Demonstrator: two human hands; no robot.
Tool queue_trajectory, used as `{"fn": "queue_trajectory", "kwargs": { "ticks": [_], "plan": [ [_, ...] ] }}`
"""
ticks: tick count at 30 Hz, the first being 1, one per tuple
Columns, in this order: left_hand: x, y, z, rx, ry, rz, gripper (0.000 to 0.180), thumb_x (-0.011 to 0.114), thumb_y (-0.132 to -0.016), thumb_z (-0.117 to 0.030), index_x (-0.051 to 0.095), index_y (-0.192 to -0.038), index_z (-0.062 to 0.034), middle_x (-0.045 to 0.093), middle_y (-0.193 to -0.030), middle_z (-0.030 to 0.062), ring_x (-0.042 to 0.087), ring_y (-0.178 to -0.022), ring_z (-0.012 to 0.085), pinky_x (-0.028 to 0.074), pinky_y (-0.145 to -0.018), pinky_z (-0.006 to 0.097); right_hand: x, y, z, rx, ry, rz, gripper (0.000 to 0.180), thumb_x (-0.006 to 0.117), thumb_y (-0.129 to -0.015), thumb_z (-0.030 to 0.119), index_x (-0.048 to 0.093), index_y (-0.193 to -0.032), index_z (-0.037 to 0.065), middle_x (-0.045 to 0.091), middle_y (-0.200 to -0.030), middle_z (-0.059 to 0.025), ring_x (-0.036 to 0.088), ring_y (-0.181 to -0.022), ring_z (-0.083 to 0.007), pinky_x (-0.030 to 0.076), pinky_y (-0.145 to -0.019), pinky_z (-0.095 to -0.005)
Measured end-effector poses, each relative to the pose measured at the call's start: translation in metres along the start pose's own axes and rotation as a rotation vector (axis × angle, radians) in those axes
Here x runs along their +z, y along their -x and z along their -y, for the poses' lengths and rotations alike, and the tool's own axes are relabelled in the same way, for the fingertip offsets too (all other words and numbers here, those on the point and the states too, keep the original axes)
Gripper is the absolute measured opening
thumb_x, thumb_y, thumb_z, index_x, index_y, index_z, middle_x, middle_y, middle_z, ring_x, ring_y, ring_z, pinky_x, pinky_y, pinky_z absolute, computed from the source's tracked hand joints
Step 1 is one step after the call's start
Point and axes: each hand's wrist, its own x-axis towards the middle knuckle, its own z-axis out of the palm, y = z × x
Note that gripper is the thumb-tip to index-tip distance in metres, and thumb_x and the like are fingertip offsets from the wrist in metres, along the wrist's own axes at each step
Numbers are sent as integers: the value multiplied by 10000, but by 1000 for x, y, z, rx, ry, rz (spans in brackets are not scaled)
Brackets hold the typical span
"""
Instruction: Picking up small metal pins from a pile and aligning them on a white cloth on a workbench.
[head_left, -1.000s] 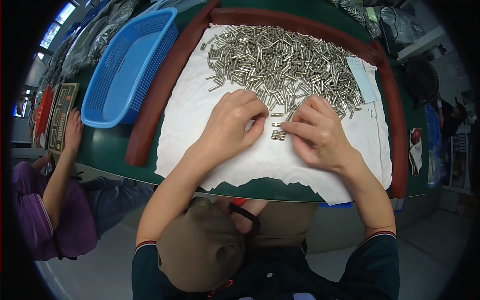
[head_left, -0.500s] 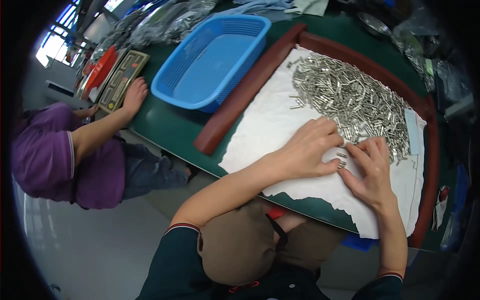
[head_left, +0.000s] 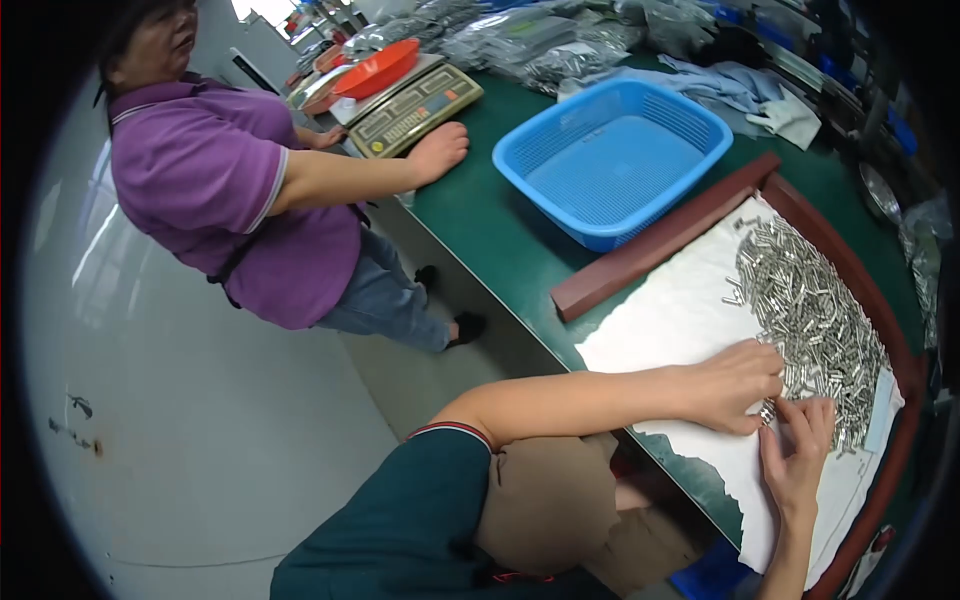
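My left hand (head_left: pixel 735 387) rests on the white cloth (head_left: pixel 680 305) with fingers curled in beside a small row of shiny metal cylinders (head_left: pixel 768 411). From the other side, my right hand (head_left: pixel 798 452) meets the same row, its thumb and forefinger closing around it. The fingers cover part of these pieces, so their exact grip is partly hidden. Just beyond both hands spreads a large heap of similar short silvery cylinders (head_left: pixel 815 310), lying loose on the cloth.
Dark red bars (head_left: pixel 665 240) border the cloth on the green table (head_left: pixel 465 225). A blue plastic basket (head_left: pixel 615 150) stands left of them. Farther left, a person in a purple shirt (head_left: pixel 200 190) rests a hand beside a scale (head_left: pixel 415 110) with an orange tray (head_left: pixel 377 68). Plastic bags (head_left: pixel 540 45) lie behind.
The view has swung left, so the table things appear farther right and more of the person in purple shows. My hands stay at the small row and have drawn closer together around it.
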Motion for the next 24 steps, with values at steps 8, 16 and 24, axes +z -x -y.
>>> {"fn": "queue_trajectory", "kwargs": {
  "ticks": [8,16,24],
  "plan": [
    [25,-2,-19,93,-274,-10,123,639,-678,-108,624,-713,9,556,-828,137,532,-856,285,423,-751,382,5,12,-12,30,-63,-48,204,658,-664,-28,608,-862,-31,500,-793,-124,462,-832,-317,374,-768,-419],
    [26,-9,-44,196,-761,224,210,572,-743,-165,674,-773,16,591,-789,106,524,-886,264,408,-765,348,7,13,-17,-30,-18,-135,158,639,-651,-51,567,-790,-32,477,-773,-129,452,-810,-319,369,-733,-414],
    [28,-9,-45,167,-784,272,153,585,-734,-147,667,-715,-19,588,-785,110,529,-844,252,402,-719,329,16,14,-22,-57,-10,-194,148,636,-636,-49,544,-750,-30,464,-753,-133,451,-786,-326,375,-706,-421]
  ]
}}
